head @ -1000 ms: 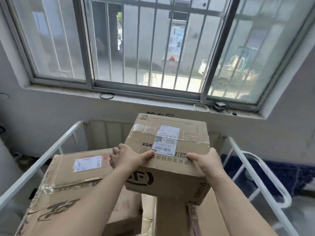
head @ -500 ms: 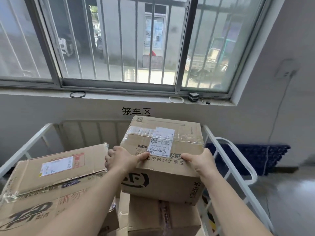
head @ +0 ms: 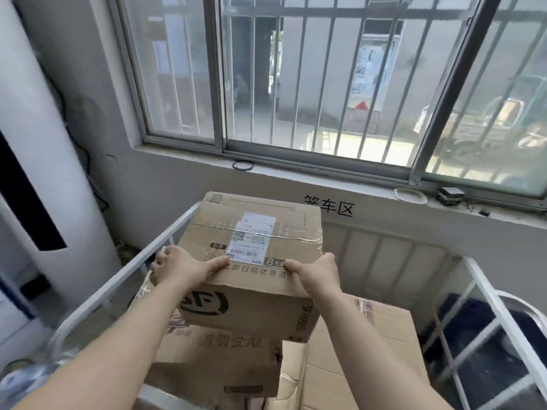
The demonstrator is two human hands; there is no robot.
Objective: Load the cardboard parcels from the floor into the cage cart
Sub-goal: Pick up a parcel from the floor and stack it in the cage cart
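The parcel (head: 290, 244) is a brown cardboard box inside the white frame of the cage cart (head: 118, 279), over the boxes that already lie there. I cannot tell if its bottom touches them. Clear tape closes its top, and a white shipping label (head: 251, 239) with a barcode and a QR code sits across the tape. The near face carries a big black logo (head: 204, 303), and "SF EXPRESS" runs near the corner at 5 o'clock. The left hand (head: 180, 266) grasps the near top edge at 8 o'clock of the box, thumb on top. The right hand (head: 316, 273) grasps it at 4 o'clock in the same way. A larger box (head: 219, 359) lies below at 6 o'clock.
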